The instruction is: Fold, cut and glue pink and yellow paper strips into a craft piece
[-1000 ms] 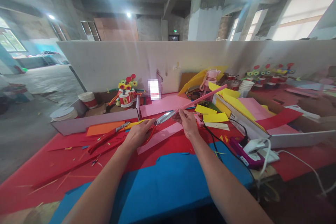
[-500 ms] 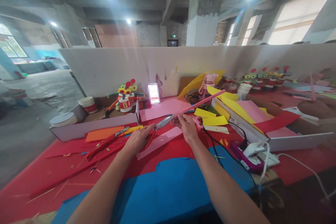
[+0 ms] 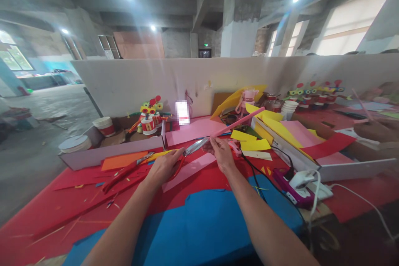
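Observation:
My left hand [image 3: 164, 167] is closed around the red handles of a pair of scissors [image 3: 195, 146], whose silver blades point right. My right hand [image 3: 220, 150] pinches a long pink paper strip [image 3: 245, 120] that slants up to the right. The blade tips reach the near end of the strip beside my right fingertips; whether they touch it is hard to make out. Under the scissors a pink sheet [image 3: 191, 170] lies on red paper. Left of my left hand rests a box cutter with a red handle [image 3: 124, 172].
A white tray [image 3: 112, 156] holds a paper-cup robot figure [image 3: 149, 120] and cups. A pink glue gun [image 3: 235, 148] and yellow paper pieces [image 3: 255, 144] lie right of my right hand. A purple power strip [image 3: 291, 189] with cables sits at the right, near blue paper [image 3: 202, 220].
The scissor blades look closer together than before. Both hands and the pink strip have hardly moved; the view has shifted slightly.

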### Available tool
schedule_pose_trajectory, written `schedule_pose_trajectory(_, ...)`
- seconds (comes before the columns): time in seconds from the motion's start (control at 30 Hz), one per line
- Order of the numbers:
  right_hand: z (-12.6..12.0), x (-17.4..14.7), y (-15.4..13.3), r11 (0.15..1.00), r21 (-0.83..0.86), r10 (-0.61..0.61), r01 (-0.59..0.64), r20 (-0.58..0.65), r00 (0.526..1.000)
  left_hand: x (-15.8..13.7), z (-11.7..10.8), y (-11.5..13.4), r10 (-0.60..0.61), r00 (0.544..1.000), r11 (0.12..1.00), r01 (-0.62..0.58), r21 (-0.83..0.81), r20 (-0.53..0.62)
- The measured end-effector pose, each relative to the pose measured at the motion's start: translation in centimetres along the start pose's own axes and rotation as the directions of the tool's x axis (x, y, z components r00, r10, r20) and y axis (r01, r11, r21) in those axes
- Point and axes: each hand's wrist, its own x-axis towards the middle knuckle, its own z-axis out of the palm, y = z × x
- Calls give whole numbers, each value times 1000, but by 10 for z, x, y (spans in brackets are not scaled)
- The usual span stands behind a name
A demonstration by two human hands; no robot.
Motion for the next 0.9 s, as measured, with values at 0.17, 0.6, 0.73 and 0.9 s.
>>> schedule_pose_trajectory(0.17, 1, 0, 0, 1000, 16, 3, -3, -2, 1000, 1, 0, 0, -28, 999, 1000, 28, 4, 16)
schedule_pose_trajectory(0.6, 0, 1, 3, 1000, 6, -4, 4, -22, 1000, 0, 0, 3, -19, 999, 1000, 20, -23, 37)
schedule_pose_trajectory(0.73, 1, 1, 0, 1000, 13, -1, 1, -17, 1000, -1, 5, 0, 11, 1000, 999, -10, -44, 21)
schedule_pose_trajectory(0.9, 1, 1, 1, 1000, 15, 7, -6, -32, 999, -2, 8, -1, 13, 999, 999, -11, -43, 46)
